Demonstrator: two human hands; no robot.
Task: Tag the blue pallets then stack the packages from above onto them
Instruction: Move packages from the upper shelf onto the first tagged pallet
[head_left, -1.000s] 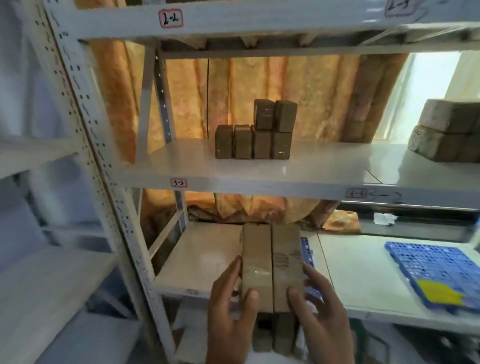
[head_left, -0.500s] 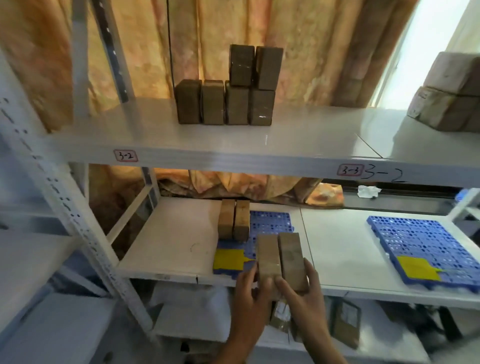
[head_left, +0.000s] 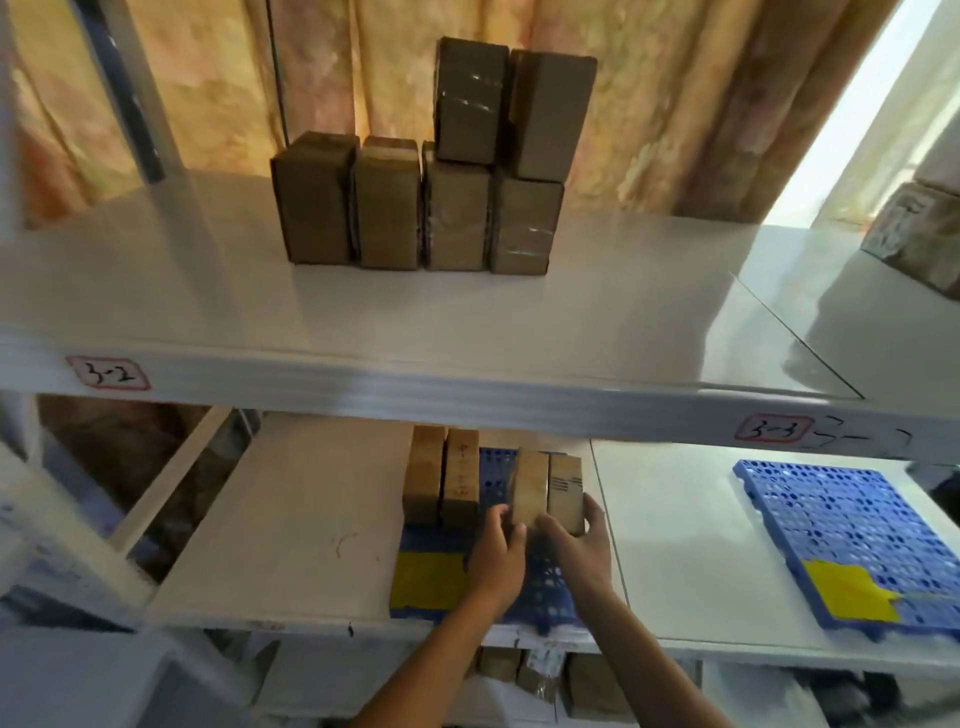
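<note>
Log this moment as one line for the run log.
step: placing | left hand + right hand: holding two packages | over: left blue pallet | beside: two placed packages

Packages brown paper, glossy tape bands. Shelf smooth painted metal, slight sheen. Pallets blue perforated plastic; tags yellow, matt. Curtain cloth.

daylight glare from window upper right; dim below; edges blurred, wide-angle curved.
</note>
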